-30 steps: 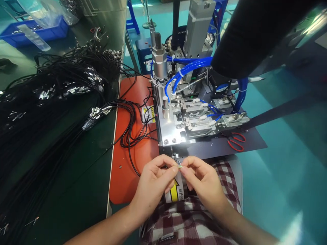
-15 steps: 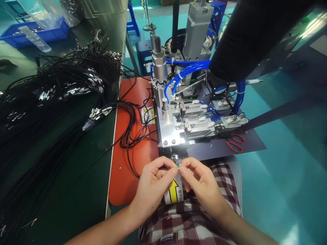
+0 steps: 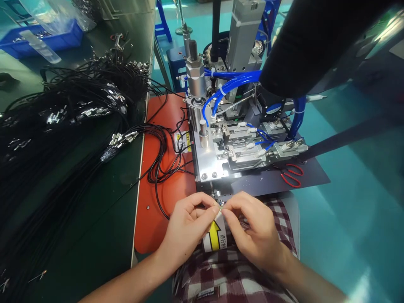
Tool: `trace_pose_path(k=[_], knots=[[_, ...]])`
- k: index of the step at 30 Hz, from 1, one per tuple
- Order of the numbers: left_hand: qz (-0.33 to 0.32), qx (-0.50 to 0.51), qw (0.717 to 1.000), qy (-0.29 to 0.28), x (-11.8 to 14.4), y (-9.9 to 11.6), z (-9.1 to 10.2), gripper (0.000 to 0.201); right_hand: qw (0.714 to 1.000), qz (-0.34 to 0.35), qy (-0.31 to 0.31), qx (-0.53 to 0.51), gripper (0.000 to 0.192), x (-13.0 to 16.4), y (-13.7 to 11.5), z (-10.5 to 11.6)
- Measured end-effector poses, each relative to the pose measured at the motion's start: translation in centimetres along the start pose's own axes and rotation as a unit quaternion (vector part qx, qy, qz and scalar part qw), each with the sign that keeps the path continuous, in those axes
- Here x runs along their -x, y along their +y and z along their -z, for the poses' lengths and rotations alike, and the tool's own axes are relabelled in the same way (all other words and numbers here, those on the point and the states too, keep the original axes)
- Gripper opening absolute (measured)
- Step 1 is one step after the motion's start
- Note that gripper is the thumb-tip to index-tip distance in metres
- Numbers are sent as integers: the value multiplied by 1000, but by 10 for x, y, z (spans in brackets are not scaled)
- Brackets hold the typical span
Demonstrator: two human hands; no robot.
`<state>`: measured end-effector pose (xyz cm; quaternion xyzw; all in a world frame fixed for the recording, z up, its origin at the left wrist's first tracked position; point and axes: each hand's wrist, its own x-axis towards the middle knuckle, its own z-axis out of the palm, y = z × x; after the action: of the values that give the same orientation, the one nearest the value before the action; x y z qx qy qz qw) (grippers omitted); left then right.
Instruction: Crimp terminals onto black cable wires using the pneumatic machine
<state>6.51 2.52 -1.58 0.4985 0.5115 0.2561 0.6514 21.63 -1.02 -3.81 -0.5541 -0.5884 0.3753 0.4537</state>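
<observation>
My left hand [image 3: 191, 221] is closed in a pinch in front of the machine. A black cable [image 3: 160, 206] runs in under it from the left, and thin light-coloured wire ends show at the fingertips. My right hand [image 3: 254, 223] meets it there, thumb and forefinger pinched on the same fine wires; their exact shape is too small to make out. Just behind the fingertips is the front of the machine [image 3: 208, 162], with a bright metal plate. A white label with a yellow arrow [image 3: 214, 235] lies below the hands.
Black cables with metal ends [image 3: 118, 141] cover the dark green bench [image 3: 110, 235] at left. More cable loops lie on the orange board [image 3: 151, 227]. Red-handled scissors [image 3: 292, 176] rest right of the machine. A blue bin [image 3: 67, 35] stands at the back left. A thick black tube [image 3: 303, 50] hangs overhead.
My right hand has turned slightly, its knuckles lifting and its wrist shifting right, while the fingertips stay at the wires. The left hand has barely moved.
</observation>
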Motion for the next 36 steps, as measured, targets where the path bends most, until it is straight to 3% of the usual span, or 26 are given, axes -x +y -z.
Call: trace_pose_path(k=[3,5,8,11,15,21,28,36], knots=[[-189,-118,974,30,1,-4,3,9,990,-96,-16,-105,14,-3,-1,-1],[-257,-155,954,7,-1,-5,5,11,963,-179,-48,-195,16,-4,2,-2],[-187,-155,970,-25,-6,-4,8,12,938,-226,-68,-256,22,-6,6,-3],[-109,-166,980,-31,-10,0,10,10,938,-230,-58,-254,24,-8,7,-1],[-137,-214,967,-6,-11,-1,14,8,940,-244,-44,-236,24,-13,6,3],[-281,-320,904,-18,-16,-8,24,21,937,-255,-51,-235,25,-24,19,1],[-351,-499,792,-20,-19,-19,29,31,936,-253,-72,-232,22,-23,37,-1],[-396,-544,739,0,-23,-17,30,36,938,-259,-75,-219,26,-28,37,3]])
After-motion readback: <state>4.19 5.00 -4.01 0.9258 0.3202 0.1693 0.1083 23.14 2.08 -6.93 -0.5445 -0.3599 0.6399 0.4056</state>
